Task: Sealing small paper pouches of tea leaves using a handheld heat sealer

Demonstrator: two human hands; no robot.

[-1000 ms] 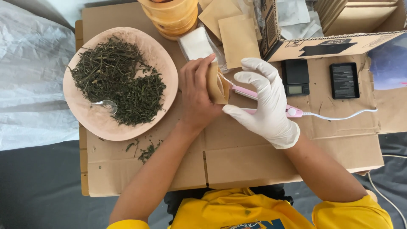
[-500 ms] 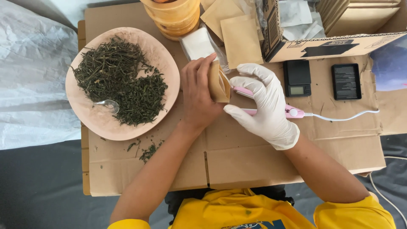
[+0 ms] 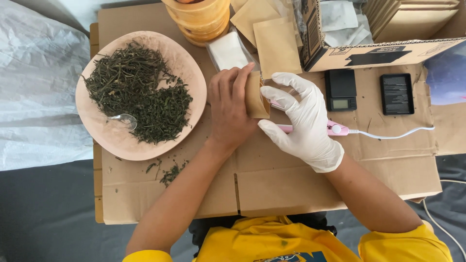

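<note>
My bare left hand (image 3: 230, 109) grips a small brown paper pouch (image 3: 256, 96) upright on the cardboard work surface (image 3: 291, 184). My right hand (image 3: 301, 119), in a white glove, rests its fingers against the pouch's open top and presses on a pink corded sealing tool (image 3: 335, 129) lying beneath it. A pink plate (image 3: 187, 68) heaped with dried green leaves (image 3: 138, 92) sits to the left, a small metal spoon (image 3: 124, 120) lying on it.
A wooden tub (image 3: 199, 19) and flat brown pouches (image 3: 276, 43) lie behind the hands. A clear packet of white sachets (image 3: 228, 51) is beside them. Two small black scales (image 3: 340, 90) (image 3: 396, 93) sit right, before an open cardboard box (image 3: 378, 53). Loose leaf bits (image 3: 170, 172) lie near the plate.
Hardly anything moved: my left hand and the pouch stay put, and my gloved fingers shifted slightly along the pouch's top.
</note>
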